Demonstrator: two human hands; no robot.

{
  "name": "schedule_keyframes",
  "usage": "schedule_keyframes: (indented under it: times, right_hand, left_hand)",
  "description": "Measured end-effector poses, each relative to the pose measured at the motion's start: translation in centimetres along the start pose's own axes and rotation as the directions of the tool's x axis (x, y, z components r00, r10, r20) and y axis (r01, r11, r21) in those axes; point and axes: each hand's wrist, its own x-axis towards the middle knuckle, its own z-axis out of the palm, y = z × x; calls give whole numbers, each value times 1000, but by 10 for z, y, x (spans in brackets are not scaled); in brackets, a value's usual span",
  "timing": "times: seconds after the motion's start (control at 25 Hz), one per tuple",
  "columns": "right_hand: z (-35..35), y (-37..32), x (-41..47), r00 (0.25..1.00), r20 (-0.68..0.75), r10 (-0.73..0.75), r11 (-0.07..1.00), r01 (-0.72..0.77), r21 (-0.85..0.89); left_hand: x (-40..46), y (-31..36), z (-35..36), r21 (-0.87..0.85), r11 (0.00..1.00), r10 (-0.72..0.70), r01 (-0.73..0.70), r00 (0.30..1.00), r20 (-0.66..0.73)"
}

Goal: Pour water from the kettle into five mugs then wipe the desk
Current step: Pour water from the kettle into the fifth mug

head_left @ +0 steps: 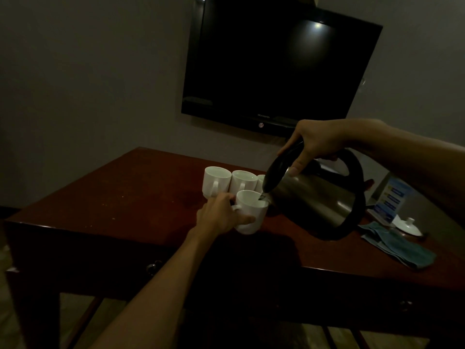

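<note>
My right hand (314, 143) grips the black handle of a steel kettle (314, 197), which is tilted with its spout over a white mug (251, 212). My left hand (221, 215) holds that mug by its handle and side on the dark red desk (125, 197). Behind it stand two more white mugs (217, 181) (242, 182) side by side. A third one (261, 182) is mostly hidden by the kettle. A folded teal cloth (397, 244) lies on the desk at the right.
A black television (276, 66) hangs on the wall above the desk. A white lidded dish (407, 225) and a blue printed card (392, 197) stand at the right behind the cloth. Drawer knobs (152, 267) show on the desk's front.
</note>
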Motion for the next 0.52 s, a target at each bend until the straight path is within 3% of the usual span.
schedule_keyframes:
  times: [0.52]
  right_hand:
    - [0,0,3,1000,-6,3,1000,-3,-30]
  left_hand:
    - [0,-1,1,-9,1000,-4,4,1000,3]
